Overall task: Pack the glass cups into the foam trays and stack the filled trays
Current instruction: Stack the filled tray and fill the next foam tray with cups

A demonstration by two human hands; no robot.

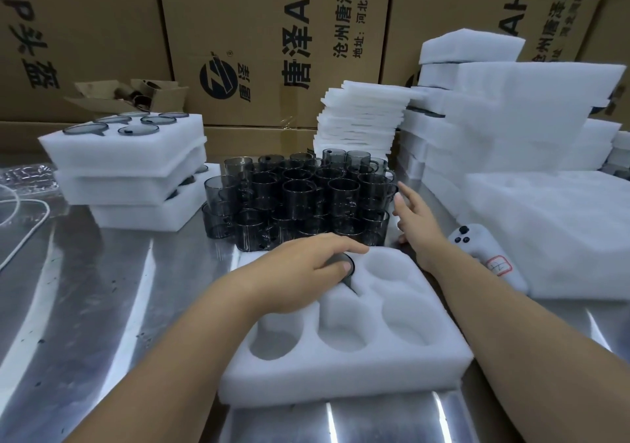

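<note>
Two bare hands work over a steel table (102,306). The left hand (306,265) grasps a smoky glass cup (349,274) from above, fingers and thumb curled over its rim, the cup partly down in a far-row pocket of the white foam tray (341,374) lying nearest the person. The right hand (414,221) is released, fingers stretched out and holding nothing, just beside the right edge of the cluster of loose cups (300,197) behind the tray. To the left stands a stack of filled trays (129,170). The cardboard boxes (272,33) at the back carry a round black logo and large print reading "唐泽AH", with smaller "沧州唐泽" and "地址: 河北". A white handset (484,251) by the right wrist bears a red-bordered label (500,264), its writing too small to read.
</note>
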